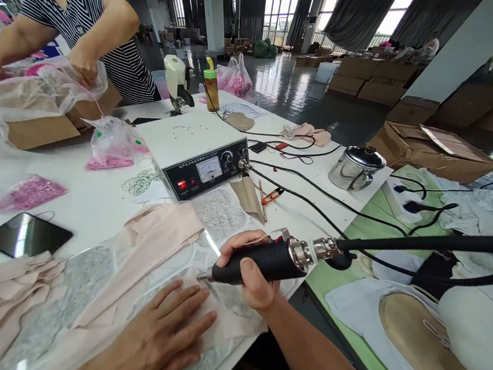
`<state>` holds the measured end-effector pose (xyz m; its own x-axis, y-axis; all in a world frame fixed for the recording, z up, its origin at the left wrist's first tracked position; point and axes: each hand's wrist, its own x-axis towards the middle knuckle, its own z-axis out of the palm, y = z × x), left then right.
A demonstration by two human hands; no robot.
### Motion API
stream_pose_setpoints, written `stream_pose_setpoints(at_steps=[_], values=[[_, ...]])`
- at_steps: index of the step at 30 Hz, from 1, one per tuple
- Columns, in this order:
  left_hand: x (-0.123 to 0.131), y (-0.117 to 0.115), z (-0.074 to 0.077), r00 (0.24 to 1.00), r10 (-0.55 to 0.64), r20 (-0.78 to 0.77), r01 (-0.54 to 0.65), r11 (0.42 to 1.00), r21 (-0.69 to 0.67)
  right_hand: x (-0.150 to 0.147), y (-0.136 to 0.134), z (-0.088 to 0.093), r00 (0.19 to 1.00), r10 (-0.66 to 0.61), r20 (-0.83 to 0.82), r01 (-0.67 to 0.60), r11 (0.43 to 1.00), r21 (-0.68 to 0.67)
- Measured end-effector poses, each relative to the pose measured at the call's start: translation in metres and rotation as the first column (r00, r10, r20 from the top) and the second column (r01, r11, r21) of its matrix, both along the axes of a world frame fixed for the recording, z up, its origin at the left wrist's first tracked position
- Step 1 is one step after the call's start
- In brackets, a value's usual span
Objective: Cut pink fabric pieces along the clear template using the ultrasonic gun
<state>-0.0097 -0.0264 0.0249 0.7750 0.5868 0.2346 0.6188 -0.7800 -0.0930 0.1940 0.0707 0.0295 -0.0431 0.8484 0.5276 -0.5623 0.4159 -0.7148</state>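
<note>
My right hand is wrapped round a black handheld ultrasonic tool, its metal tip pointing left and down toward thin pale pink fabric. A thick black cable runs from the tool's rear connector to the right. Flat on the fabric, fingers spread, lies my left hand, close beside the tip. Under the fabric is a clear, textured sheet. Another folded pink piece lies across it, and layered fabric pieces lie at the lower left. Whether the tip touches the fabric, I cannot tell.
A control box with a dial stands ahead, near orange-handled snips. A steel mug is by the right edge. Left are a dark phone and bags of pink pieces. A co-worker handles a plastic-lined box.
</note>
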Motion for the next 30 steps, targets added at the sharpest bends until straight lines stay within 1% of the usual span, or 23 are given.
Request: stream_pose_setpoints(at_steps=[1,3,7,9,11,16,20,24,27,30], values=[[0.004,-0.003,-0.002,1.0,0.023,0.014,-0.023,1.0,-0.002,0.0,0.0,0.0,1.0,-0.005,0.006,0.005,1.0,-0.007],[0.013,-0.011,-0.011,0.995,0.068,0.069,-0.068,0.998,0.005,0.0,-0.001,0.001,1.0,-0.024,0.009,0.024,0.999,-0.022],[0.03,-0.024,-0.036,0.967,0.057,0.247,-0.086,0.991,0.107,0.0,-0.002,0.003,0.999,-0.043,-0.023,0.042,0.998,-0.043],[0.034,-0.027,-0.045,0.961,0.056,0.271,-0.095,0.986,0.134,0.001,-0.002,0.004,0.999,-0.028,-0.043,0.026,0.999,-0.046],[0.035,-0.028,-0.048,0.967,0.067,0.244,-0.102,0.986,0.132,0.001,-0.002,0.004,0.999,-0.013,-0.048,0.011,0.999,-0.043],[0.028,-0.026,-0.043,0.98,0.042,0.196,-0.066,0.99,0.121,0.001,-0.002,0.003,0.998,-0.046,-0.036,0.044,0.998,-0.053],[0.024,-0.024,-0.039,0.995,0.005,0.102,-0.012,0.998,0.069,0.0,-0.002,0.005,0.998,-0.064,-0.029,0.062,0.996,-0.067],[0.024,-0.023,-0.032,0.992,0.002,0.123,-0.011,0.998,0.068,0.0,-0.001,0.006,0.999,-0.048,-0.023,0.046,0.996,-0.071],[0.024,-0.024,-0.026,0.997,-0.001,0.081,-0.003,0.999,0.043,0.001,-0.002,0.005,0.998,-0.057,-0.016,0.056,0.995,-0.078],[0.024,-0.025,-0.028,0.996,0.0,0.084,-0.003,0.999,0.038,0.0,-0.002,0.005,0.998,-0.05,-0.037,0.046,0.996,-0.081]])
